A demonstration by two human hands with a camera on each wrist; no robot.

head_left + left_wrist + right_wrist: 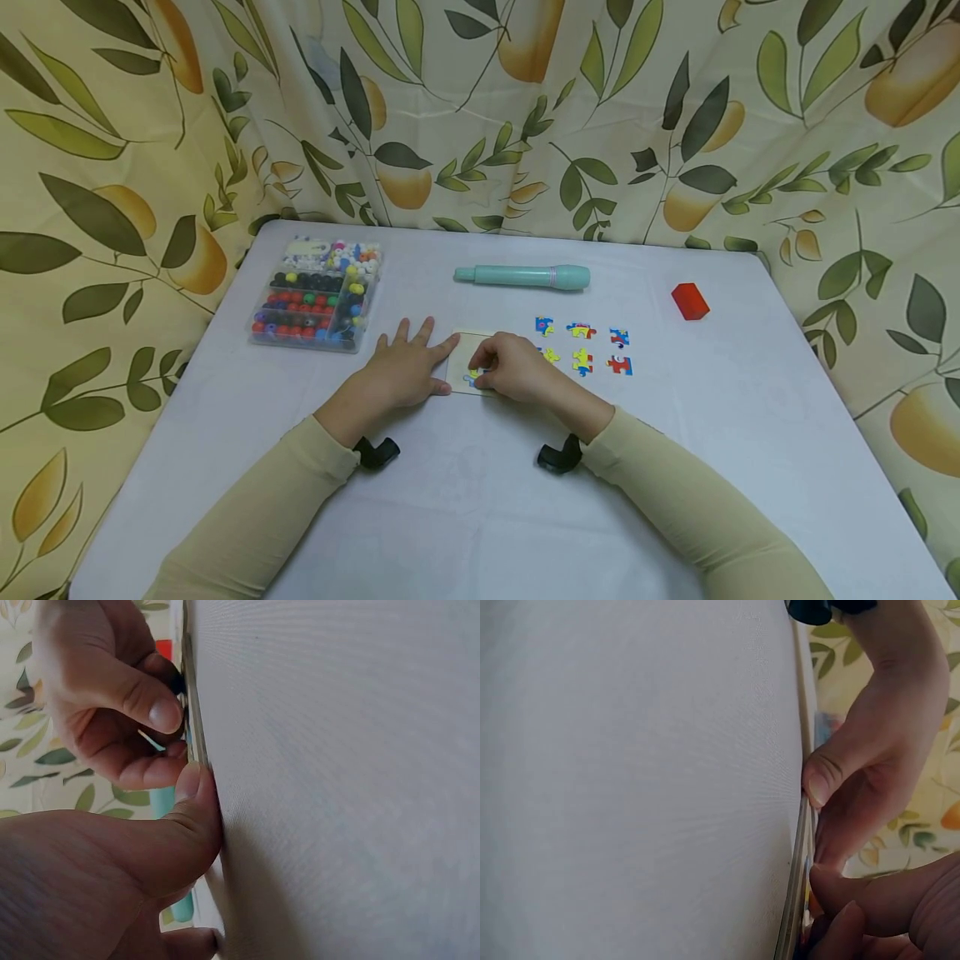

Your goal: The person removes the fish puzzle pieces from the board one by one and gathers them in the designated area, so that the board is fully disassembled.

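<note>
A pale, shallow puzzle board (463, 350) lies flat on the table between the two hands. My left hand (405, 367) rests beside it with fingers spread, its thumb and forefinger at the board's left edge. In the left wrist view, the left thumb (191, 795) presses against that edge. Over the board, my right hand (517, 368) has curled fingers and pinches a yellow and blue jigsaw piece (472, 377) near the lower edge. The right fingers partly cover this piece. In the right wrist view, the right hand (885, 900) is close over the board's rim (791, 900).
Several loose jigsaw pieces (582, 360) lie in rows right of the board. Behind stands a divided clear box of beads (307, 300) at left, a teal tube-shaped thing (517, 277) mid-table and a red block (690, 302) at right. A patterned curtain (480, 125) hangs behind the white-covered table (465, 517).
</note>
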